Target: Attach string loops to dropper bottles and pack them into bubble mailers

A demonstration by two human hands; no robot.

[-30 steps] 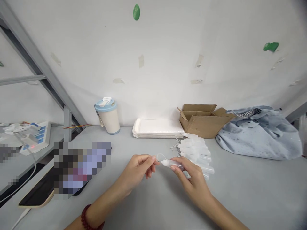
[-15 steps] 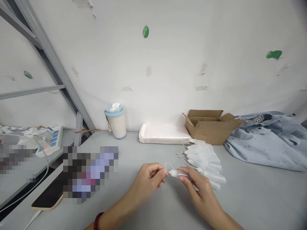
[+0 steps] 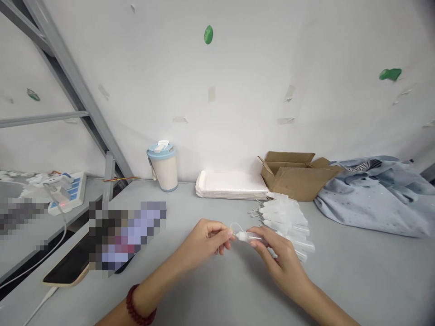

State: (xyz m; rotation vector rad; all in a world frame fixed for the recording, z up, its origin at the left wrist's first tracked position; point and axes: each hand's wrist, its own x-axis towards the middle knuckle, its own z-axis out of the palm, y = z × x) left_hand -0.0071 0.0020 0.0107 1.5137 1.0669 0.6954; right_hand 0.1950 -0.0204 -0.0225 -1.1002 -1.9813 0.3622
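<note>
My right hand (image 3: 280, 256) is closed round a small clear squeeze bottle (image 3: 254, 237), which lies sideways with its white nozzle pointing left. A thin white tether loops up from the bottle's neck toward my left hand (image 3: 212, 237). Thumb and forefinger of that hand pinch together at the nozzle's tip, on the tethered cap, which the fingers mostly hide. Just beyond my right hand, several similar clear bottles (image 3: 283, 213) lie in an overlapping row, their nozzles to the left.
A stack of white padded envelopes (image 3: 233, 183) lies against the wall, beside an open cardboard box (image 3: 299, 181). Grey-blue cloth (image 3: 377, 199) is heaped at right. A lidded cup (image 3: 163, 170) stands at back left; nearer are a phone (image 3: 70, 265) with a cable and a power strip (image 3: 76, 194).
The view has shifted slightly, so the table items appear a little higher. Both hands keep their holds on the bottle and its tip, with hardly any movement between them.
</note>
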